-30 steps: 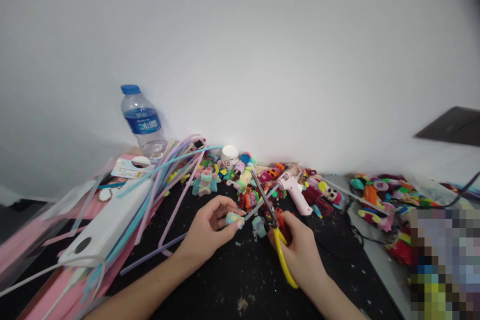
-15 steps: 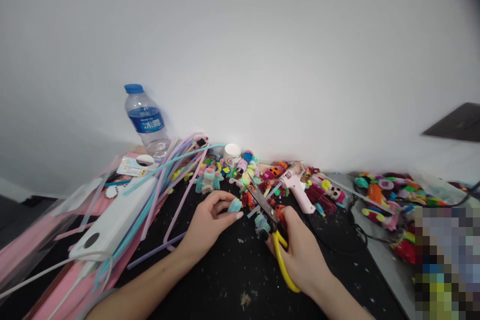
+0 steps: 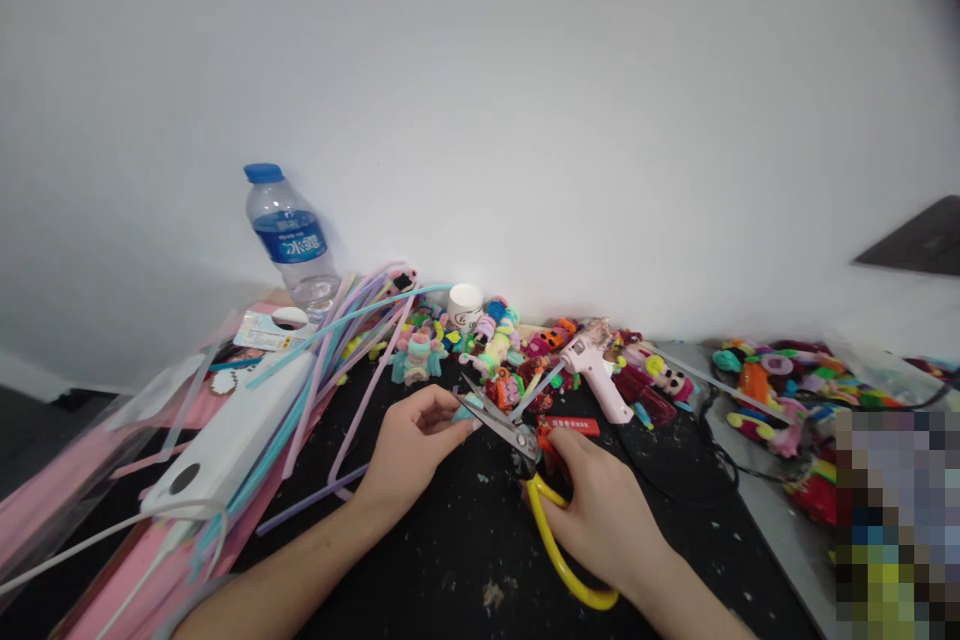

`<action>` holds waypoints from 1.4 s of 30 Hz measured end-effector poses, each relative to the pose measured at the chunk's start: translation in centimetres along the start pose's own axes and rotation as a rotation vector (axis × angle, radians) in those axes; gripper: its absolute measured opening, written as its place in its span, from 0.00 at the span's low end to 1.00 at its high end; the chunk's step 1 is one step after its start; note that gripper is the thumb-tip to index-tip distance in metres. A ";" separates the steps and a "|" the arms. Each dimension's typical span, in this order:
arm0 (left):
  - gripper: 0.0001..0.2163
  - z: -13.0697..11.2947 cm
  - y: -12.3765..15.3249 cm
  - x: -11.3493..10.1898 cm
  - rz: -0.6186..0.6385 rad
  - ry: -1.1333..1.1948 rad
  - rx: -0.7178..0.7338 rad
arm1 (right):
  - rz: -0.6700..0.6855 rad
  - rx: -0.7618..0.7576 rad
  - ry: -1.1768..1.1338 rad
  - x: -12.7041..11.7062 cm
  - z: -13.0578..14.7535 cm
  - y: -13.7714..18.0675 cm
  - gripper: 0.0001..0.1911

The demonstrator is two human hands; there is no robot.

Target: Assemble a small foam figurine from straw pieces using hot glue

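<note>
My left hand (image 3: pixel 424 440) pinches a small light-blue fuzzy piece (image 3: pixel 470 407) between thumb and fingers over the black table mat. Gripped by its yellow handle in my right hand (image 3: pixel 592 500) is a pair of scissors (image 3: pixel 517 437). The blades are spread and reach left, one of them lying across the light-blue piece. Behind my hands stands a small pastel pipe-cleaner figure (image 3: pixel 418 360). A pink glue gun (image 3: pixel 598 375) lies beyond the scissors, and a small red strip with white print (image 3: pixel 574 426) lies beside my right fingers.
At left are a water bottle (image 3: pixel 289 235), a white power strip (image 3: pixel 232 430) and a bundle of pastel pipe cleaners (image 3: pixel 352 330). A paper cup (image 3: pixel 466 304) stands by the wall. More colourful pipe-cleaner figures (image 3: pixel 757 390) lie at right, near a black cable (image 3: pixel 701 500).
The scissors have moved left and turned, so their spread blades now meet the light-blue piece. The red printed strip has come into sight. My left hand has barely moved.
</note>
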State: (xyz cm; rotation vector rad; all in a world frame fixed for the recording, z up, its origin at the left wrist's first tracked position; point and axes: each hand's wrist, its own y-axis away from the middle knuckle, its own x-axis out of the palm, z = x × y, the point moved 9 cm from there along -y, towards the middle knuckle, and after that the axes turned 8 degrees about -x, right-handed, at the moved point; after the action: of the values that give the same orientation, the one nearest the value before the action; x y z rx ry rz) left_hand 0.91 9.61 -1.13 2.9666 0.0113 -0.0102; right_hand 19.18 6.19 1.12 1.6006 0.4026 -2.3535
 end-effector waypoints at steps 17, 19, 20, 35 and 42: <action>0.07 0.5 0.0 -0.7 -0.077 -0.067 -0.049 | 0.028 -0.001 0.039 -0.2 0.0 -0.1 0.11; 0.07 0.4 0.0 -0.7 -0.080 -0.071 -0.049 | 0.020 -0.003 0.047 -0.2 0.0 -0.1 0.11; 0.07 0.3 0.0 -0.7 -0.080 -0.073 -0.048 | 0.018 -0.006 0.050 -0.2 0.0 -0.1 0.12; 0.10 0.4 -0.2 -0.1 0.011 0.067 -0.037 | -0.060 0.147 -0.032 -1.2 -1.5 -0.1 0.12; 0.11 -0.3 0.0 -0.4 -0.030 0.056 -0.001 | -0.001 0.089 -0.016 -0.5 -0.6 0.1 0.11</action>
State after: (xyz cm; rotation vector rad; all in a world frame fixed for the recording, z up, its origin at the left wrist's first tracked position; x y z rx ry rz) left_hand 0.50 9.64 -0.79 2.9645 0.0633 0.0694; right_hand 19.93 6.32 1.35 1.6188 0.2990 -2.4149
